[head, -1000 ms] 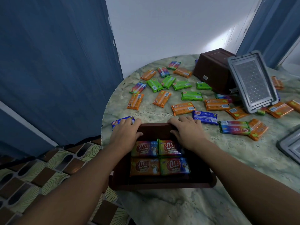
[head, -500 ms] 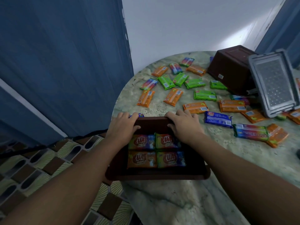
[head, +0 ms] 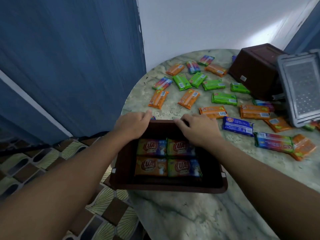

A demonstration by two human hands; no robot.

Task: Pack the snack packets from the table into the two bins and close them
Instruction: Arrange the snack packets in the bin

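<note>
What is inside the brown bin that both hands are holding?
The near bin holds four snack packets in two rows of two. Whether more lie beneath them cannot be seen.

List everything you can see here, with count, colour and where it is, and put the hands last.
Near bin: one, brown, open, overhanging the table's front-left edge.
Packets in near bin: four showing, orange, green and multicolour, in two rows.
Far bin: one, brown, tipped over, far right.
Lid: one, grey, leaning against the far bin.
Loose packets: roughly twenty; orange, green, rainbow, one blue; scattered on the table.
Table: one, round, greenish marble.
Curtain: blue, left.
Left hand: on the near bin's far rim.
Right hand: on the same rim.
</note>
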